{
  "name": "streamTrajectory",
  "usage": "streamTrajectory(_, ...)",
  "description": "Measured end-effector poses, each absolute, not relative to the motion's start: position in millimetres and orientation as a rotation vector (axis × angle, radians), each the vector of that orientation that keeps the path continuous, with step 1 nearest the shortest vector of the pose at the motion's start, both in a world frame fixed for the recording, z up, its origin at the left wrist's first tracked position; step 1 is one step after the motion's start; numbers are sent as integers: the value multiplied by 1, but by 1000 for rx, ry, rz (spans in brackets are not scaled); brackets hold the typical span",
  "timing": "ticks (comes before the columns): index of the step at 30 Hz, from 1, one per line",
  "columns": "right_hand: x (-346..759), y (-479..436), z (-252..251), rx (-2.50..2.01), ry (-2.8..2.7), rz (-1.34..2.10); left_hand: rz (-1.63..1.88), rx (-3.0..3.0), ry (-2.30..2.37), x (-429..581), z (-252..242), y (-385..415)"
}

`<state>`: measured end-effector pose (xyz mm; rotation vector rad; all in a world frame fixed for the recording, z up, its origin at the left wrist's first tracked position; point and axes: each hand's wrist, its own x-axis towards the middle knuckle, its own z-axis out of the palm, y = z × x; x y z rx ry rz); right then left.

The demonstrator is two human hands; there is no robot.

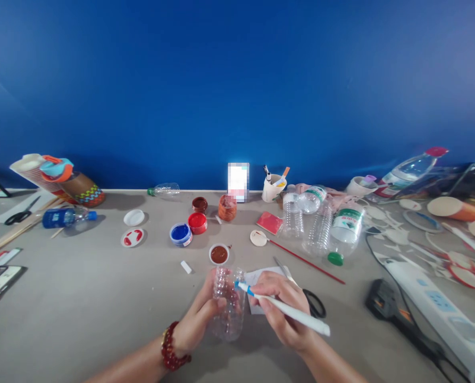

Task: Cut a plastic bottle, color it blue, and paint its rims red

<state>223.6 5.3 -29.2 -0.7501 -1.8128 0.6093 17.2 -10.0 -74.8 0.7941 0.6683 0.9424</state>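
The left hand (197, 319) curls around a clear bottle (230, 322) low in the middle of the view, while the right hand (279, 306) pinches a white pen (301, 318), its blue tip at the bottle's shoulder. Work on it looks early: no finished marking is discernible, though fine strokes cannot be told. Opened blue paint (180, 232) stands beyond.
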Motion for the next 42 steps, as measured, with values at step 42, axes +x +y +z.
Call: streamTrajectory(42,225,5,-31,-773,-1813,548,963,1049,830,20,-70,-13)
